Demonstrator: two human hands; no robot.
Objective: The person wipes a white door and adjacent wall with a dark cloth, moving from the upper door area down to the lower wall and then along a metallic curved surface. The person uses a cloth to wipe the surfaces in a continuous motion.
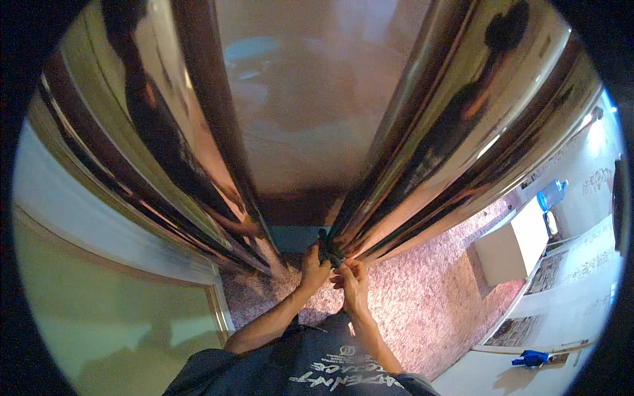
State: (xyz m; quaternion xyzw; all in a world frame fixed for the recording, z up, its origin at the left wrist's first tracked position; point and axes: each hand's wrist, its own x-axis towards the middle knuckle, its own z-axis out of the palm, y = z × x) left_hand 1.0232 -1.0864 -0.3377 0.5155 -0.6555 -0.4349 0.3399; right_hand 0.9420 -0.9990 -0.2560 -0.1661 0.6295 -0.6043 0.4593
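Note:
My left hand [315, 270] and my right hand [352, 279] are close together near the lower middle of the view. Both grip a small, dark, bunched cloth [331, 253] between their fingers. The cloth lies against the foot of a glossy, mirror-like metal trim [396, 163], whose polished bands show dark reflections. Between this trim and a similar one on the left [198, 163] stands a brownish, shiny panel [307, 119]. How far the cloth is wrapped or folded cannot be told.
Speckled reddish flooring [411, 307] spreads below and to the right. A white box-like counter [500, 255] stands at the right, with a blue water jug [551, 195] beyond it. A blue item [532, 359] is at the lower right wall. A pale green surface [124, 307] borders the left.

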